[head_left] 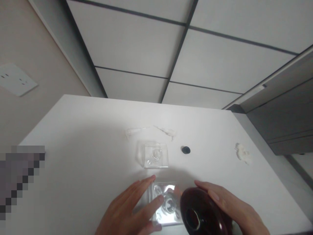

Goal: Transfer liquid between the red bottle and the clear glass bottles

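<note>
My left hand (137, 209) rests with fingers spread at the left side of a clear plastic piece (168, 218) that has a round recess and a shiny surface. My right hand (230, 204) is wrapped round a dark reddish-brown, glossy rounded object (201, 212), tilted beside the right edge of that piece. The underside of the dark object is hidden. Just beyond my hands lies another clear square plastic piece (156, 156) with a round recess. A small black disc (186, 150) is to its right.
Two thin clear plastic items (137, 130) (167, 131) lie farther back on the white table (85, 156). A crumpled white bit (242, 153) is near the right edge. A wall socket (17, 80) is at the left.
</note>
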The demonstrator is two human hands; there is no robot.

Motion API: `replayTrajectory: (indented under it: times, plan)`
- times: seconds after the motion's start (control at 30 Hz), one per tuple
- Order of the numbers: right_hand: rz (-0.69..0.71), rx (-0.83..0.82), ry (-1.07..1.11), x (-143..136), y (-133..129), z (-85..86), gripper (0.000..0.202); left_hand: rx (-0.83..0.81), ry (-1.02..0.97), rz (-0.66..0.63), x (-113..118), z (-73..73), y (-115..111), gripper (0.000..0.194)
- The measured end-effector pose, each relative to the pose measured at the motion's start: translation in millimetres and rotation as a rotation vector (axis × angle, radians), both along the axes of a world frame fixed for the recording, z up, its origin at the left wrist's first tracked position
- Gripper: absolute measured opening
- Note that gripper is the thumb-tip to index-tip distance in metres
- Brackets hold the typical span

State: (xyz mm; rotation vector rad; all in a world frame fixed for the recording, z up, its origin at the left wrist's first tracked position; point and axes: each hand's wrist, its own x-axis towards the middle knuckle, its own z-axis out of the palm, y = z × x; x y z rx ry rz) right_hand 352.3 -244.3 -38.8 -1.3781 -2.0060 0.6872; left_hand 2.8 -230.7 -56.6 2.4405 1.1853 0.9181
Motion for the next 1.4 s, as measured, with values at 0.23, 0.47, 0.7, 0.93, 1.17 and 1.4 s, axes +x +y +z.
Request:
replayTrajectory:
  times: [0.23, 0.47, 0.7, 0.93, 1.17, 1.4]
  plan:
    - [0.111, 0.037, -0.117, -7.6, 6.3, 26.6, 0.082, 0.002, 0.010, 0.008, 2.9, 6.8, 0.0, 0.032]
    - [0.238, 0.121, -0.270, -13.5, 16.9, 50.7, 0.083, -0.015, 0.023, 0.015, 3.6, 11.8, -1.0, 0.034]
    - [0.309, 0.213, -0.373, -13.4, 20.1, 56.7, 0.072, 0.024, 0.030, 0.003, 4.8, 14.8, 2.5, 0.032]
    - [0.425, 0.230, -0.460, -1.8, 24.0, 54.2, 0.083, 0.036, 0.043, 0.007, 6.5, 16.9, 4.0, 0.031]
    - [0.385, 0.320, -0.510, -10.9, 25.7, 60.0, 0.072, 0.043, 0.073, 0.017, 5.5, 17.8, 4.6, 0.032]
    - [0.391, 0.386, -0.579, -13.7, 24.9, 64.7, 0.068, 0.071, 0.078, 0.027, 6.0, 14.2, 4.2, 0.035]
